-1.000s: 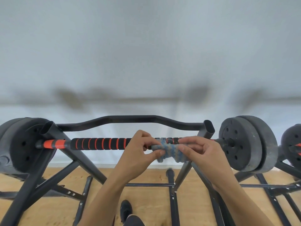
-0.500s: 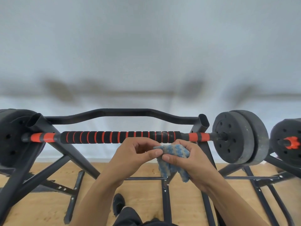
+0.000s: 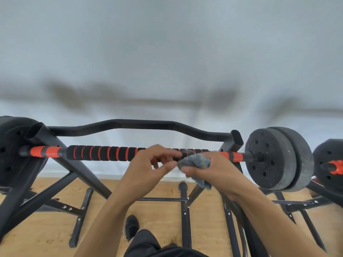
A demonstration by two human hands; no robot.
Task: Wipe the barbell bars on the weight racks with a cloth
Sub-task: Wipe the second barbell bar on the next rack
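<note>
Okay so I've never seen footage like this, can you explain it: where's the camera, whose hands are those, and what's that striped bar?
The camera sits on a person's head, looking forward and down, so you see their own bare arms. The striped thing is a barbell bar, a black grip with orange rings, lying across a black metal rack, with weight plates at its ends. The right hand grips a bunched blue cloth at the bar. The left hand curls beside it; whether it pinches the cloth is unclear. Below is a wooden floor.
</note>
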